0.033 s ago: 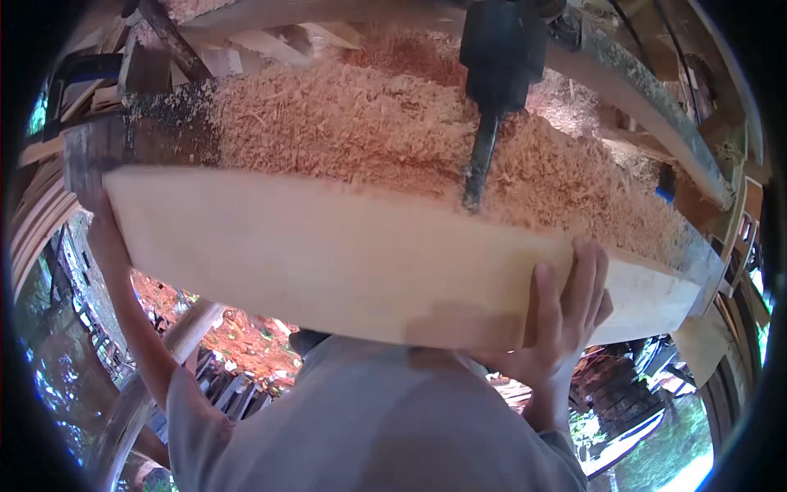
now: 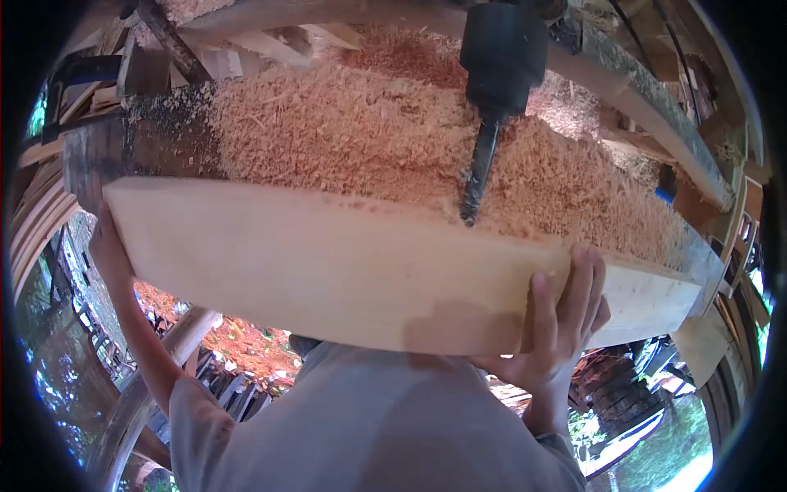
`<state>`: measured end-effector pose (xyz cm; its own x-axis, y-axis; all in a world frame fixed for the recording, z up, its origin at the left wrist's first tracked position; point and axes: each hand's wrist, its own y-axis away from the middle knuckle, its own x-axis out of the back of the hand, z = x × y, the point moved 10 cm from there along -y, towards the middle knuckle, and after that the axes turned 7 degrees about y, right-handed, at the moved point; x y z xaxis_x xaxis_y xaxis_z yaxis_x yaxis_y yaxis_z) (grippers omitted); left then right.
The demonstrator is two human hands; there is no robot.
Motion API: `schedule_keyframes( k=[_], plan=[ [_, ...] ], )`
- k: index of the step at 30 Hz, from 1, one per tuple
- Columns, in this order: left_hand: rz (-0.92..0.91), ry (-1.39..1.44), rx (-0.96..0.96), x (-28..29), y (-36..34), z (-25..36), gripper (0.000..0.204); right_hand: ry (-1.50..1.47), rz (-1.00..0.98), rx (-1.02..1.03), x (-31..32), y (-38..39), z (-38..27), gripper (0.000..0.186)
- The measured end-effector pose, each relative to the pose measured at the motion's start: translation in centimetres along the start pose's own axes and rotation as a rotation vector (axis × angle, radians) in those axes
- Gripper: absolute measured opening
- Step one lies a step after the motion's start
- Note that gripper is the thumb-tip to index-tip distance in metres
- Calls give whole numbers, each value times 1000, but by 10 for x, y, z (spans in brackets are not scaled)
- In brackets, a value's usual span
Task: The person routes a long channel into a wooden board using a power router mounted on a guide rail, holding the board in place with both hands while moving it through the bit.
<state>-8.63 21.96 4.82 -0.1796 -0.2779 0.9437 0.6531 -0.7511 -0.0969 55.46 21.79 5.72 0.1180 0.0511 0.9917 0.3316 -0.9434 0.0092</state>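
Note:
A pale, wide wooden board (image 2: pixel 328 271) stands on edge against the front of the work surface, its top edge beside a heap of sawdust (image 2: pixel 344 131). My left hand (image 2: pixel 119 254) grips its left end. My right hand (image 2: pixel 566 316) has its fingers wrapped round its right end, where another pale piece of wood (image 2: pixel 648 303) extends beyond it. A dark drill chuck (image 2: pixel 502 61) hangs above with a long bit (image 2: pixel 484 172), whose tip is among the shavings just behind the board's top edge; whether it touches wood I cannot tell.
A dark timber surface (image 2: pixel 164 143) lies under the shavings. Wooden beams (image 2: pixel 656 115) cross behind the drill. Stacked planks (image 2: pixel 41 221) are at the left, a round pole (image 2: pixel 139 410) runs below my left arm, and reddish ground (image 2: pixel 246 348) shows underneath.
The board and both my hands have shifted slightly downward in the view, toward my body. The tip of the bit appears a little lower.

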Motion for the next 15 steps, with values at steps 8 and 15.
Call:
schedule_keyframes(
  k=[8,15],
  plan=[
    [-59,-35,-159,-2,-61,27,67,-89,123,20,6,-30,0,77],
    [-7,60,142,15,28,-29,76,58,-8,64,-4,25,3,70]
  ],
)
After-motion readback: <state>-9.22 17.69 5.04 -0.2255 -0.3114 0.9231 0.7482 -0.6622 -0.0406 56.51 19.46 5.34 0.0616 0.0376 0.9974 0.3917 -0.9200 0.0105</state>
